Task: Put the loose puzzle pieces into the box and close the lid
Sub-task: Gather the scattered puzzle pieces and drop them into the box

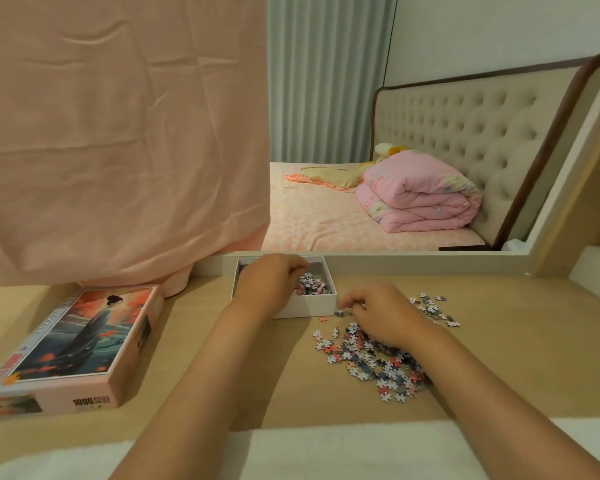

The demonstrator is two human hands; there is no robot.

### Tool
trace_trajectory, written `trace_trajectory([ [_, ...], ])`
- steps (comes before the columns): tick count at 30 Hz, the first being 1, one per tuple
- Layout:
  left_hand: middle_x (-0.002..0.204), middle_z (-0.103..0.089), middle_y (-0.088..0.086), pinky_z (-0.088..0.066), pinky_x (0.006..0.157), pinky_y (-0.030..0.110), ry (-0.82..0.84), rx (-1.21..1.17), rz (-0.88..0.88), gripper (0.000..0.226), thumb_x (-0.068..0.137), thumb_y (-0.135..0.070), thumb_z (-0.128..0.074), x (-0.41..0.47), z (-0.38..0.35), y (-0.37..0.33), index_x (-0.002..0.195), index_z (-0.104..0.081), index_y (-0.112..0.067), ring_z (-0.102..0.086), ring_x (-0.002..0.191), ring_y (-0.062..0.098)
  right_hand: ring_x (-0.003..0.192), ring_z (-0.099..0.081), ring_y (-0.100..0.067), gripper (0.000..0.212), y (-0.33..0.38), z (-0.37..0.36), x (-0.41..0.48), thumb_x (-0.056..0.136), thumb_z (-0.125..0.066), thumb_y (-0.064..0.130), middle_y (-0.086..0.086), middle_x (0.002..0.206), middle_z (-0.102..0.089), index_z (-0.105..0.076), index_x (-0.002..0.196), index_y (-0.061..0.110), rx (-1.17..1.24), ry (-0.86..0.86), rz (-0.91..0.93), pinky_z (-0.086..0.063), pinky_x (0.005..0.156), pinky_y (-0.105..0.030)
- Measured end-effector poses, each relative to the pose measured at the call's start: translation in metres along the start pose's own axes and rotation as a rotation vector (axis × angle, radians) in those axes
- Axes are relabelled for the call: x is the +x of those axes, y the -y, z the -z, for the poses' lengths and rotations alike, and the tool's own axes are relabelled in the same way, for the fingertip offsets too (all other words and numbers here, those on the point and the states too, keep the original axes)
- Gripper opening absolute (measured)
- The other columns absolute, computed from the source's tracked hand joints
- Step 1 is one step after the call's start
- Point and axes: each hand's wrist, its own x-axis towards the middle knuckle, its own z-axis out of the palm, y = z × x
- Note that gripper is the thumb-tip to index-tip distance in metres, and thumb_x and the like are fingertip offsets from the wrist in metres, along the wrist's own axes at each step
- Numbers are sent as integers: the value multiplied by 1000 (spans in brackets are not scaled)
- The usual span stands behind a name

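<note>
From the head view we see the desk (222,358) with the open white box (305,308) standing at its far edge, a little left of the middle. A small heap of puzzle pieces (311,285) already lies in the right part of the box. The left hand (271,282) reaches over the box's near wall, and its fingers curl down towards that heap. Its grip is narrow, but we cannot tell whether it holds any pieces. The right hand (381,313) rests on the desk just right of the box. Its fingertips are drawn together in a narrow grip on a few of the loose pieces (378,362), just beside the box's near right corner. Most of those loose pieces lie in a spread to the right of the box, partly under the right wrist and forearm. A thinner scatter (433,308) lies farther right, and a single piece sits just in front of the box. The lid (80,341) lies well apart to the left, picture side up, showing a robed figure, with "1000" printed on its near side. A pink cloth (118,133) hangs over the far left and touches the desk behind the lid. On the far right we see a bed (326,223) with a folded pink quilt (420,195) against a tufted headboard (465,133). A white cloth (326,452) lies along the near edge under the forearms.
</note>
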Motion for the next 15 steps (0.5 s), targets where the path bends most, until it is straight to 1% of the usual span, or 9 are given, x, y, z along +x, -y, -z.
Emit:
trace_trajectory([
  [1, 104, -71, -10, -50, 77, 32, 13, -9, -7, 27, 98, -30, -48, -2, -2, -6, 119, -65, -33, -63, 99, 14, 104, -63, -10, 35, -2, -2, -3, 94, -48, 10, 8, 117, -69, -74, 111, 26, -33, 37, 33, -50, 94, -30],
  [2, 106, -71, -9, -51, 80, 34, 34, -24, -22, 29, 98, -29, -47, -5, -5, -12, 122, -63, -33, -63, 100, 15, 114, -60, -12, 38, -3, -3, -5, 94, -46, 10, 8, 125, -66, -71, 119, 26, -64, 79, 58, -47, 101, -33],
  [4, 111, -68, -7, -51, 86, 37, 88, -31, -102, 28, 96, -31, -49, -13, -12, -24, 120, -64, -32, -61, 103, 15, 121, -56, -16, 44, -4, -4, -10, 93, -43, 7, 7, 133, -63, -68, 125, 25, -113, 153, 93, -44, 106, -34],
  [6, 112, -64, -6, -47, 87, 37, 106, 36, -224, 26, 94, -30, -53, -22, -20, -32, 116, -67, -28, -54, 105, 16, 120, -57, -19, 44, -6, -2, -14, 92, -42, 7, 6, 133, -62, -69, 123, 23, -154, 180, 114, -45, 104, -35],
  [9, 105, -62, -6, -43, 82, 33, 51, 103, -366, 24, 91, -26, -55, -35, -25, -36, 110, -70, -25, -51, 100, 17, 113, -60, -15, 40, -8, 8, -21, 91, -43, 11, 7, 127, -65, -73, 114, 25, -150, 176, 85, -48, 100, -36],
  [10, 106, -61, -7, -45, 82, 32, 73, 83, -358, 25, 91, -27, -55, -40, -25, -38, 111, -70, -26, -52, 101, 16, 109, -62, -14, 39, -10, 12, -23, 91, -44, 12, 7, 124, -67, -74, 112, 26, -131, 178, 72, -51, 97, -36],
  [12, 117, -59, -8, -47, 89, 32, 186, 48, -289, 32, 92, -36, -52, -49, -26, -39, 120, -64, -27, -53, 109, 13, 102, -65, -13, 36, -14, 19, -29, 91, -46, 14, 8, 120, -68, -74, 107, 30, -61, 160, 58, -53, 93, -35],
  [13, 125, -56, -8, -46, 94, 32, 250, 64, -268, 38, 92, -43, -52, -53, -27, -40, 126, -61, -27, -51, 115, 13, 103, -64, -13, 34, -18, 23, -31, 91, -48, 16, 8, 123, -66, -73, 107, 33, -23, 140, 49, -53, 94, -35],
  [15, 141, -46, -7, -39, 104, 33, 369, 121, -249, 51, 91, -53, -51, -61, -30, -42, 136, -51, -28, -41, 129, 15, 109, -62, -15, 33, -25, 28, -32, 92, -51, 19, 8, 134, -59, -69, 112, 37, 4, 107, 31, -50, 97, -36],
])
